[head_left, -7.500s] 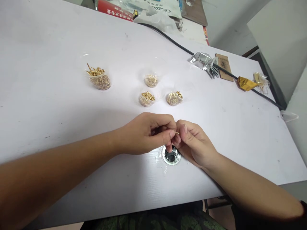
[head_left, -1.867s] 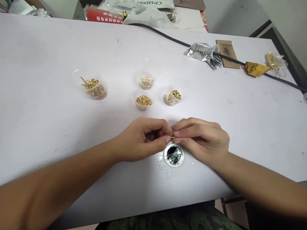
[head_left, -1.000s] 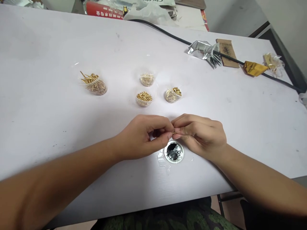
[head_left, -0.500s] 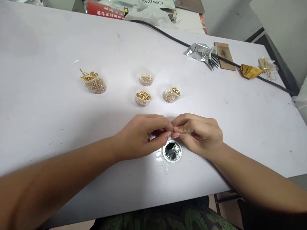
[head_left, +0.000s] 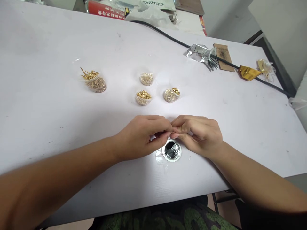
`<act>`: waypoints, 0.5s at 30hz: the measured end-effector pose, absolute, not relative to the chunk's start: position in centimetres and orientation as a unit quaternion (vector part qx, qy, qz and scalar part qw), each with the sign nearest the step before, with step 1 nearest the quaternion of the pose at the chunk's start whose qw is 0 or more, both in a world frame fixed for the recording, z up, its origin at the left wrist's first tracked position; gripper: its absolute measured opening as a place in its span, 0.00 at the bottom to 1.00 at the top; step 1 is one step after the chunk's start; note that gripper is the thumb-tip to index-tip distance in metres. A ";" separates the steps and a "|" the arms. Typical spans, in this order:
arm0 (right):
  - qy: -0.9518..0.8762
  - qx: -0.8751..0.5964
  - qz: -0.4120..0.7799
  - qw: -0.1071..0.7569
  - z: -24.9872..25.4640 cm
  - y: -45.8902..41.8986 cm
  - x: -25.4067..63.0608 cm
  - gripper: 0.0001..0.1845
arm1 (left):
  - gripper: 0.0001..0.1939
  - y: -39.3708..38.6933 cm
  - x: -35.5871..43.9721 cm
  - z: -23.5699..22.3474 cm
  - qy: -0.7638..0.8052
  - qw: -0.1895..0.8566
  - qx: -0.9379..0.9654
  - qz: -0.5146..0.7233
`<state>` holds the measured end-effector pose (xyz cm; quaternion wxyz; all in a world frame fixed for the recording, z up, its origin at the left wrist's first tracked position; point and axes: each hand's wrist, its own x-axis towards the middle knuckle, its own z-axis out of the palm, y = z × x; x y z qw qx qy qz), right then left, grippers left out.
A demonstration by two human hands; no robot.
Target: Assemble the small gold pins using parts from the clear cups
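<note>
My left hand (head_left: 150, 135) and my right hand (head_left: 200, 134) meet fingertip to fingertip over the front of the table. Between their pinched thumbs and forefingers is a thin gold-coloured metal pin (head_left: 172, 132), mostly covered by the fingers. Just below the fingertips lies a silver-rimmed round piece (head_left: 179, 156) with dark, shiny, crinkled film inside, and clear tape beside it. Beyond my hands stand small clear cups of gold metal pins: a near one (head_left: 143, 101), a right one (head_left: 169, 96) and a far one (head_left: 146, 80). A larger cup (head_left: 98, 85) of longer pins leans at left.
A black cable (head_left: 165, 33) crosses the back right of the white table (head_left: 48, 105). Silver foil (head_left: 199, 52) and gold foil (head_left: 248, 72) wrap it, near a piece of brown cardboard (head_left: 223, 57). Plastic bags (head_left: 151, 16) and a red package (head_left: 105, 10) lie at the back.
Since the earliest frame, my right hand has turned, its fingers now pinching in from the right. Over the last second both hands stay nearly still at the pin; the view shifts slightly.
</note>
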<state>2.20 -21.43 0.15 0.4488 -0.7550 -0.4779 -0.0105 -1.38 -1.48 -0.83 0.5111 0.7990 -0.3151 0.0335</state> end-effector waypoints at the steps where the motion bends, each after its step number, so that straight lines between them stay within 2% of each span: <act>1: -0.478 -0.755 -0.011 0.449 0.2 -21.4 2.2 0.10 | 0.06 -1.5 -1.4 -0.9 -0.315 0.509 0.800 0.034; 8: -0.448 -0.746 0.010 0.493 0.1 -21.1 2.1 0.10 | 0.05 -1.4 -1.4 -0.8 -0.301 0.528 0.794 0.018; 15: -0.405 -0.735 0.040 0.542 0.0 -20.9 1.9 0.15 | 0.05 -1.4 -1.4 -0.7 -0.302 0.532 0.791 0.019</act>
